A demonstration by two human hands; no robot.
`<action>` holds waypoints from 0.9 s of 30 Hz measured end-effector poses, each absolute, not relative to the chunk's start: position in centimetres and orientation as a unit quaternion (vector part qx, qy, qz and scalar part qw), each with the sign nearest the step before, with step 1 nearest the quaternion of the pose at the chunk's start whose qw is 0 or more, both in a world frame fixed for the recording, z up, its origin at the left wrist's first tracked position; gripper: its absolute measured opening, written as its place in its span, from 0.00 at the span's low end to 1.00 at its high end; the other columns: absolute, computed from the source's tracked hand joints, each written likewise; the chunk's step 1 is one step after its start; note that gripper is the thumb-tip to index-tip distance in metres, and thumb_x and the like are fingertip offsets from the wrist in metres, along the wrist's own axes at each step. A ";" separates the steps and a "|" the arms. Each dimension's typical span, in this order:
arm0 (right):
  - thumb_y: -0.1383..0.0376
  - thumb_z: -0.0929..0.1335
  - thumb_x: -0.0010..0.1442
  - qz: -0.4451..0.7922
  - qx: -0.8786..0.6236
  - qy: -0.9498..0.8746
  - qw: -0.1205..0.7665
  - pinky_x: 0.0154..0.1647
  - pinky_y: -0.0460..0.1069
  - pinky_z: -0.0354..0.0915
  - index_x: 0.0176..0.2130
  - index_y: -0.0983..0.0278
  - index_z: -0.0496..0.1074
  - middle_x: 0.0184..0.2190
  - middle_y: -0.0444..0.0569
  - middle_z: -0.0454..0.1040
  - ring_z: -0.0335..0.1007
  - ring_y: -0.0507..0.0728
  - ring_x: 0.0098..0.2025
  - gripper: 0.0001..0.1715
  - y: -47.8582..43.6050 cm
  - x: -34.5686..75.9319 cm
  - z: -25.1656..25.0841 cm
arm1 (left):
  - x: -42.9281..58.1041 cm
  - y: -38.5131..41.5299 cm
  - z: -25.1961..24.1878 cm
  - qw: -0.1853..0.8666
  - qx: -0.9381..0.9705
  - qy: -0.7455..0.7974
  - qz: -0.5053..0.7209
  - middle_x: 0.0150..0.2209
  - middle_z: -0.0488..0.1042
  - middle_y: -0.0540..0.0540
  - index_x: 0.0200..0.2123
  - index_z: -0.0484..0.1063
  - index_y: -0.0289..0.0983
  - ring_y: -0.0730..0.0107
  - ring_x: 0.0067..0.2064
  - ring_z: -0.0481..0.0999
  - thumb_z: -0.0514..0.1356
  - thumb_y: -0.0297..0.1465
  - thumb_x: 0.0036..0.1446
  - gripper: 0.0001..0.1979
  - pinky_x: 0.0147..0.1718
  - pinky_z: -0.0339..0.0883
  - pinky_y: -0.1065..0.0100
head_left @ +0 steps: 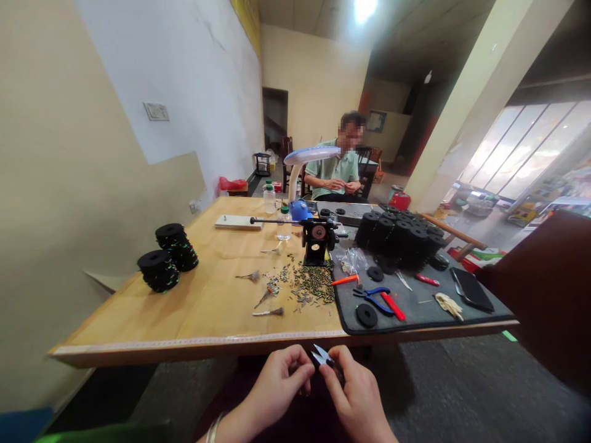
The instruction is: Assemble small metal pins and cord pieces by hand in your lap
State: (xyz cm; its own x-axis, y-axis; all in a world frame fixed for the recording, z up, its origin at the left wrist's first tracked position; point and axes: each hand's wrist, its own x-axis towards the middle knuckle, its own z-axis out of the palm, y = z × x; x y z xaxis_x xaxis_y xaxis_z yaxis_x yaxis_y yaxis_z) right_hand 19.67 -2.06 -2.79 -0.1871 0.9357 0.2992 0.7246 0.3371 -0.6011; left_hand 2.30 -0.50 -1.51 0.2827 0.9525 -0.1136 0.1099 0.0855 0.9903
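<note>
My right hand (357,387) is closed around small thread snips (322,355), whose pointed blades are spread apart and point up and left. Just left of the blades, my left hand (281,376) has its thumb and fingers pinched together; what is between them, if anything, is too small to make out. Both hands are in front of the table's near edge, over my lap. Beyond them on the wood lies a heap of small dark and yellowish metallic-looking pieces (316,282), with coloured bits (273,288) and thin brush-like bundles (268,312) beside it.
A black hand-cranked device (317,237) stands behind the heap, near a blue-based lamp (300,209). On the dark mat (418,311) lie blue-handled pliers (376,294), a black foam disc (366,315) and a phone (471,289). Black spools (159,271) stand left. A co-worker (337,166) sits across.
</note>
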 end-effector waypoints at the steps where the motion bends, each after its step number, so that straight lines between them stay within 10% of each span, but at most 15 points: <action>1: 0.58 0.62 0.63 0.164 -0.552 -0.754 0.317 0.25 0.45 0.57 0.36 0.61 0.66 0.23 0.43 0.74 0.72 0.54 0.24 0.10 -2.0 19.7 -2.8 | 2.3 -0.5 -1.6 0.560 0.571 0.473 0.370 0.18 0.70 0.51 0.21 0.64 0.37 0.71 0.23 0.67 0.60 0.38 0.51 0.13 0.27 0.59 0.71; 21: 0.56 0.61 0.64 0.170 -0.569 -0.734 0.330 0.23 0.44 0.57 0.34 0.61 0.67 0.21 0.42 0.74 0.69 0.52 0.20 0.14 -1.1 21.0 -2.5 | 2.4 -0.5 -2.3 0.539 0.590 0.481 0.361 0.18 0.70 0.51 0.23 0.66 0.36 0.70 0.23 0.67 0.57 0.33 0.53 0.09 0.27 0.59 0.70; 27: 0.54 0.59 0.65 -0.002 -0.670 -0.682 0.294 0.25 0.46 0.58 0.38 0.62 0.68 0.25 0.46 0.77 0.75 0.57 0.26 0.17 4.3 26.5 -2.3 | 2.5 -0.6 -2.5 0.590 0.560 0.457 0.361 0.18 0.71 0.51 0.23 0.65 0.37 0.71 0.24 0.68 0.60 0.37 0.51 0.12 0.27 0.59 0.71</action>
